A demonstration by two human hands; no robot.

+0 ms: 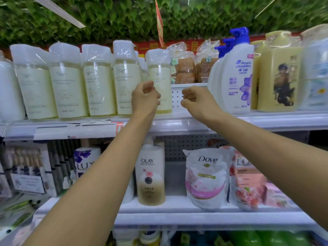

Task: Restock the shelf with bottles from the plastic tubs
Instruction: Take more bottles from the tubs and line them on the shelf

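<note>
A row of pale yellow bottles with plastic-wrapped caps stands on the top shelf [177,121]. The rightmost pale yellow bottle [161,80] is upright at the end of that row. My left hand [144,97] is raised in front of its lower left side, fingers curled, knuckles at the bottle; no grip round it shows. My right hand [197,102] hovers in the gap to the right of that bottle with fingers curled and nothing in them. No plastic tub is in view.
White Head & Shoulders pump bottles [236,77] and a yellow bottle [278,77] stand to the right of the gap. Bagged bread [184,66] sits behind it. The shelf below holds an Olay bottle [150,173], a Dove pouch [206,176] and Lux packs.
</note>
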